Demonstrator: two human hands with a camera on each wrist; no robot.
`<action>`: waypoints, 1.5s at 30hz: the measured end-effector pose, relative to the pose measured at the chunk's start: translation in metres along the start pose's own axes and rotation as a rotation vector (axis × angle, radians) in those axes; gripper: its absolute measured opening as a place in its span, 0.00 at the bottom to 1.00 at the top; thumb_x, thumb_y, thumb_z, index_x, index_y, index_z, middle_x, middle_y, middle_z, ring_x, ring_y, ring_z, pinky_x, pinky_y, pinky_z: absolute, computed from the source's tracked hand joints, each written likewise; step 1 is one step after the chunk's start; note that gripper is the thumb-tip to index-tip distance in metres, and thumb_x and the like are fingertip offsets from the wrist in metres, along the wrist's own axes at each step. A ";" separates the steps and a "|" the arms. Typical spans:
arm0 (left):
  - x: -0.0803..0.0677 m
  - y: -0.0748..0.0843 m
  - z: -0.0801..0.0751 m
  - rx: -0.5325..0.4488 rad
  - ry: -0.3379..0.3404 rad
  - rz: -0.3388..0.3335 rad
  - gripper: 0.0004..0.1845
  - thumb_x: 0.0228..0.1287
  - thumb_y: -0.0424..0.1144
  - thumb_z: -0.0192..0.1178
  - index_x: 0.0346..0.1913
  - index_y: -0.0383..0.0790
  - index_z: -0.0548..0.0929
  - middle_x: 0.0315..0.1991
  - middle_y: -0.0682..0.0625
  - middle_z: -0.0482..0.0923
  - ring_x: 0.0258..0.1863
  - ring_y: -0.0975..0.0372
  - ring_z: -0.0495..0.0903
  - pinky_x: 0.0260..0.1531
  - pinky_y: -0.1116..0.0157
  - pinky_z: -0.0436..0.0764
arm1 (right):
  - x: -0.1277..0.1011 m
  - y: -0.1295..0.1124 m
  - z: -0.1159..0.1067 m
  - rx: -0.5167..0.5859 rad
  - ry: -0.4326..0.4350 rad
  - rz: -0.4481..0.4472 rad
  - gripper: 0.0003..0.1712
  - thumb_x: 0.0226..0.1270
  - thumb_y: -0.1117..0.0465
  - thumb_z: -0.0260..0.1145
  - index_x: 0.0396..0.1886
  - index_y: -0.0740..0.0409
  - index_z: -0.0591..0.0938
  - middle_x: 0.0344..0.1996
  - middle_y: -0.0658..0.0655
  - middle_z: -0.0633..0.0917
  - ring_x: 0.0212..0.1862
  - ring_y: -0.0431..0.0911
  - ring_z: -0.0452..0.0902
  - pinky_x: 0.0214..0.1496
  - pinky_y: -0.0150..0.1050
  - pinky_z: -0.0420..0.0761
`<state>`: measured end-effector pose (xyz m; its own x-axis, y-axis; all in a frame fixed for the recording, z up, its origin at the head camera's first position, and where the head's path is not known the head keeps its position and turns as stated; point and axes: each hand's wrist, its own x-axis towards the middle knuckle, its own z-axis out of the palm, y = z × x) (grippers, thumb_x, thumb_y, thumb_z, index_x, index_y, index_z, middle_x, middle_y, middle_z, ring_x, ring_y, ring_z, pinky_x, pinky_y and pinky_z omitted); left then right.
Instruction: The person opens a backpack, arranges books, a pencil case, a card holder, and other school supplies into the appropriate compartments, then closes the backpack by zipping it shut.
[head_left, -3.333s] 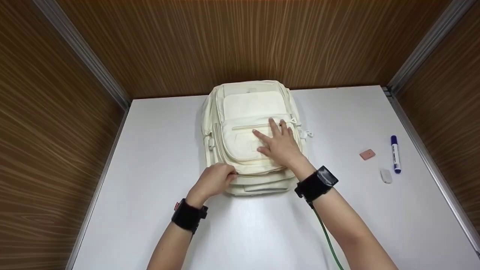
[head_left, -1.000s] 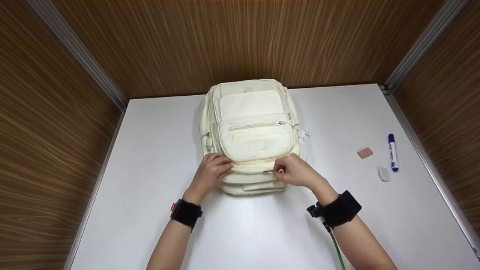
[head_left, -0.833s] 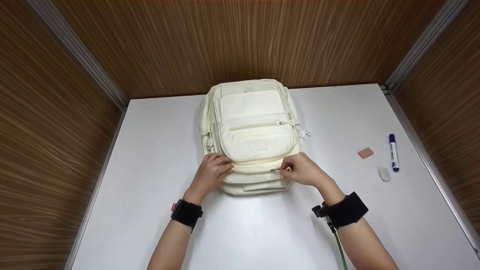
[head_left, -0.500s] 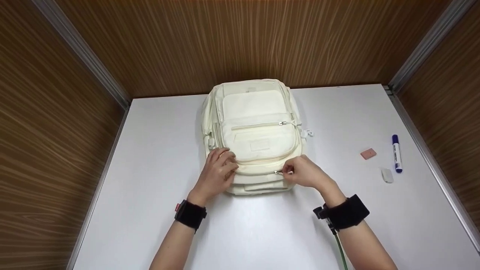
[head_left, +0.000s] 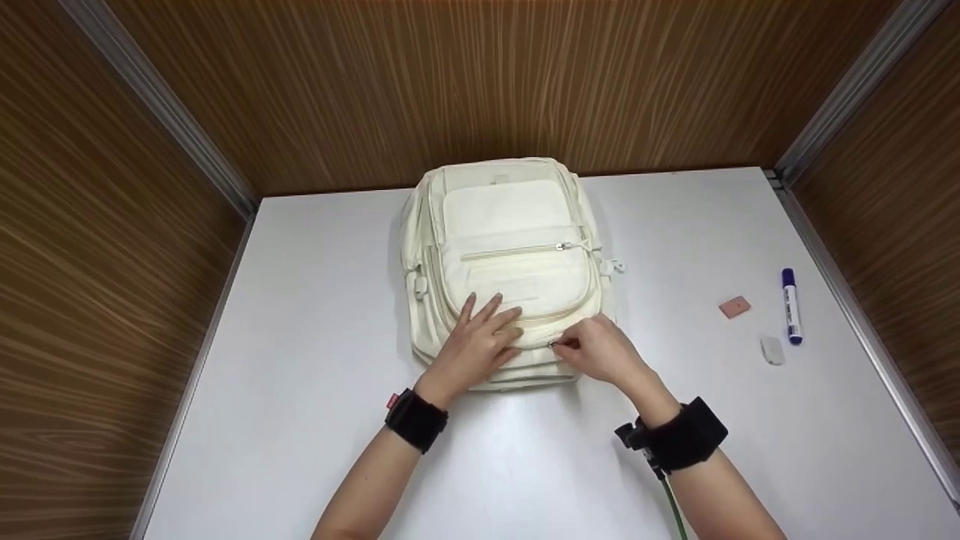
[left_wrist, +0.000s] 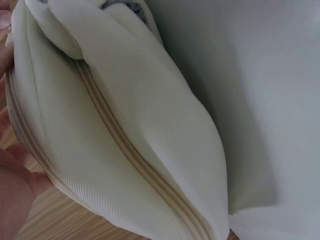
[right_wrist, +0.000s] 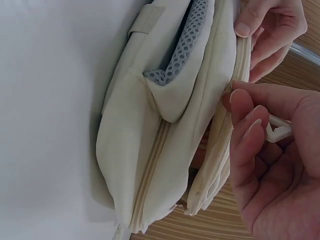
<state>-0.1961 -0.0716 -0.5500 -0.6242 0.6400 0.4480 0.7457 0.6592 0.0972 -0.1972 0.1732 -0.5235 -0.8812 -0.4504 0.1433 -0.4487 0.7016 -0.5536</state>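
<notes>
A cream backpack (head_left: 510, 247) lies flat on the white table (head_left: 315, 300), its bottom edge toward me. My left hand (head_left: 480, 341) rests on its lower front pocket with fingers spread flat. My right hand (head_left: 600, 352) pinches a zipper pull (head_left: 559, 344) at the lower right of the pack. In the right wrist view the right hand (right_wrist: 270, 150) holds a white pull tab (right_wrist: 277, 131) beside an open zipper seam, with grey mesh (right_wrist: 187, 45) showing. The left wrist view shows cream fabric (left_wrist: 120, 125) and a shut zipper line.
On the right of the table lie a pink eraser (head_left: 734, 307), a white eraser (head_left: 771, 350) and a blue marker (head_left: 790, 306). Wooden walls (head_left: 112, 225) enclose the table on three sides. Black wrist bands sit on both arms.
My left hand has moved right from the pack's lower left corner onto the front pocket and flattened. My right hand has kept its pinch on the zipper pull, almost in place.
</notes>
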 end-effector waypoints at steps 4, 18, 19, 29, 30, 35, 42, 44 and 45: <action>0.002 0.001 0.002 -0.005 0.048 0.013 0.10 0.65 0.45 0.65 0.44 0.46 0.87 0.59 0.47 0.78 0.64 0.44 0.70 0.64 0.38 0.58 | -0.003 0.001 -0.005 0.019 0.086 -0.010 0.08 0.51 0.68 0.72 0.17 0.55 0.88 0.14 0.45 0.83 0.18 0.35 0.72 0.23 0.35 0.74; 0.001 0.001 0.003 -0.085 0.048 0.006 0.07 0.66 0.42 0.64 0.39 0.44 0.88 0.57 0.45 0.79 0.63 0.41 0.70 0.63 0.36 0.57 | -0.011 0.031 -0.016 0.011 0.115 0.097 0.05 0.51 0.69 0.70 0.20 0.58 0.89 0.15 0.47 0.82 0.18 0.39 0.70 0.22 0.35 0.70; 0.001 0.001 0.003 -0.099 0.042 0.002 0.06 0.66 0.42 0.64 0.39 0.44 0.88 0.57 0.44 0.79 0.64 0.41 0.70 0.63 0.36 0.57 | -0.011 0.033 -0.017 -0.002 0.117 0.099 0.05 0.51 0.69 0.70 0.21 0.58 0.89 0.16 0.48 0.83 0.18 0.39 0.71 0.22 0.35 0.71; -0.001 -0.003 -0.005 -0.196 -0.006 -0.031 0.05 0.67 0.39 0.64 0.37 0.43 0.88 0.58 0.44 0.78 0.66 0.42 0.67 0.65 0.37 0.52 | -0.006 0.054 -0.026 -0.101 0.154 0.141 0.06 0.52 0.67 0.70 0.18 0.57 0.88 0.17 0.50 0.85 0.20 0.44 0.75 0.26 0.41 0.74; -0.002 -0.003 -0.005 -0.204 -0.013 -0.032 0.05 0.67 0.39 0.64 0.38 0.43 0.88 0.59 0.44 0.78 0.66 0.42 0.66 0.65 0.37 0.52 | -0.005 0.055 -0.026 -0.100 0.156 0.152 0.06 0.52 0.67 0.69 0.19 0.57 0.88 0.18 0.50 0.85 0.21 0.44 0.76 0.26 0.41 0.74; -0.003 -0.005 -0.007 -0.231 -0.037 -0.034 0.06 0.67 0.39 0.64 0.39 0.42 0.88 0.59 0.43 0.78 0.67 0.43 0.65 0.66 0.37 0.50 | 0.001 0.061 -0.029 -0.097 0.164 0.194 0.06 0.52 0.66 0.67 0.20 0.57 0.89 0.18 0.51 0.85 0.21 0.45 0.76 0.25 0.41 0.75; -0.002 -0.005 -0.011 -0.257 -0.060 -0.044 0.05 0.66 0.37 0.65 0.39 0.42 0.89 0.59 0.43 0.77 0.68 0.44 0.64 0.66 0.37 0.48 | 0.015 0.070 -0.032 -0.141 0.206 0.195 0.07 0.54 0.66 0.67 0.20 0.59 0.89 0.19 0.54 0.86 0.21 0.49 0.78 0.25 0.46 0.77; -0.002 -0.005 -0.011 -0.266 -0.068 -0.046 0.05 0.66 0.37 0.65 0.39 0.42 0.89 0.59 0.43 0.77 0.69 0.45 0.63 0.66 0.37 0.48 | 0.019 0.072 -0.033 -0.147 0.209 0.192 0.07 0.53 0.67 0.67 0.21 0.60 0.89 0.20 0.55 0.86 0.22 0.51 0.79 0.26 0.47 0.77; -0.002 -0.005 -0.012 -0.269 -0.072 -0.047 0.05 0.66 0.37 0.65 0.39 0.42 0.89 0.60 0.43 0.77 0.69 0.45 0.63 0.67 0.37 0.48 | 0.021 0.073 -0.034 -0.148 0.207 0.193 0.07 0.53 0.67 0.66 0.21 0.60 0.89 0.20 0.56 0.86 0.23 0.51 0.80 0.26 0.48 0.78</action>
<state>-0.1962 -0.0807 -0.5410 -0.6671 0.6444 0.3738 0.7448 0.5662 0.3531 -0.2537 0.2336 -0.5330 -0.9570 -0.1896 0.2197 -0.2734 0.8429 -0.4635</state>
